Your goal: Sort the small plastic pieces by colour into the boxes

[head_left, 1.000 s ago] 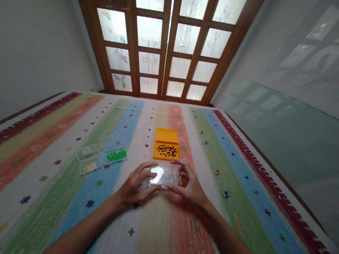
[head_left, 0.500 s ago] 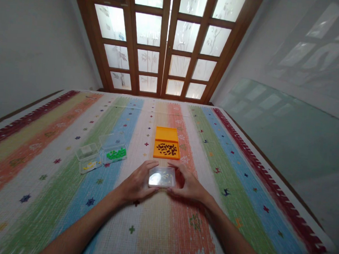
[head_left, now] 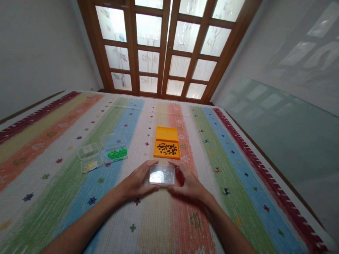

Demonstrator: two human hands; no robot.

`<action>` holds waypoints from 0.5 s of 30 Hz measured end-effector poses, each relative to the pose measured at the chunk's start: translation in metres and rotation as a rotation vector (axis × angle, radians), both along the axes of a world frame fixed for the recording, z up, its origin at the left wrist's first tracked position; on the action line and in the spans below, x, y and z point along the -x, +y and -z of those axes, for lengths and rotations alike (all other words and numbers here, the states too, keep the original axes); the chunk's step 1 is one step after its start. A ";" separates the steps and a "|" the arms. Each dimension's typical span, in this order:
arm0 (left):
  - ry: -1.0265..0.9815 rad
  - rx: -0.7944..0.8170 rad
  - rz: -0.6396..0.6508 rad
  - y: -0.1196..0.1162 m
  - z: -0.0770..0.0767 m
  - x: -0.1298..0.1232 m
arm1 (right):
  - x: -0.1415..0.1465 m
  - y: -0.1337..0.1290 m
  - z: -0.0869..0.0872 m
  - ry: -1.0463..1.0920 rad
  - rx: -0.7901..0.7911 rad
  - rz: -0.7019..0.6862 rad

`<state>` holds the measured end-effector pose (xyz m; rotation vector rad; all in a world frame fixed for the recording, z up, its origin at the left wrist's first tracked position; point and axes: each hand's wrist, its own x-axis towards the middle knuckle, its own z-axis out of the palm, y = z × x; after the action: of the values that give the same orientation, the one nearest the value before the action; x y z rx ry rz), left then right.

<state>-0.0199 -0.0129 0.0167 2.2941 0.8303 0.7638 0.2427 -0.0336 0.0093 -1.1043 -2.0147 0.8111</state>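
Observation:
A clear, flat plastic box point(head_left: 162, 175) with its lid down sits between my hands, light glaring on its top and small pieces faintly visible inside. My left hand point(head_left: 141, 180) grips its left end, fingertips at the far edge and thumb at the near edge. The right end is gripped the same way by my right hand point(head_left: 187, 183). Just beyond the box lies an open orange case point(head_left: 167, 134) holding many small dark brown pieces point(head_left: 167, 148).
To the left, an open clear box point(head_left: 127, 157) holds green pieces point(head_left: 117, 153). Beside it another open clear box point(head_left: 83, 171) holds yellow and white pieces point(head_left: 93, 165). A striped cloth point(head_left: 97, 223) covers the table. Wooden glazed doors point(head_left: 164, 64) stand beyond it.

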 end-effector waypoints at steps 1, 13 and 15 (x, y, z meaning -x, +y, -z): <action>0.007 -0.007 0.014 0.000 -0.002 0.001 | 0.000 0.000 0.000 0.002 -0.002 0.000; 0.319 -0.522 -0.356 0.041 -0.025 0.066 | 0.003 -0.004 -0.012 -0.004 0.062 -0.003; 0.435 -0.524 -0.378 0.047 -0.027 0.084 | 0.004 -0.004 -0.013 0.002 0.072 0.005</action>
<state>-0.1044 0.0342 0.0435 2.8703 1.4296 0.7087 0.2391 -0.0381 0.0219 -1.1476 -1.9941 0.8886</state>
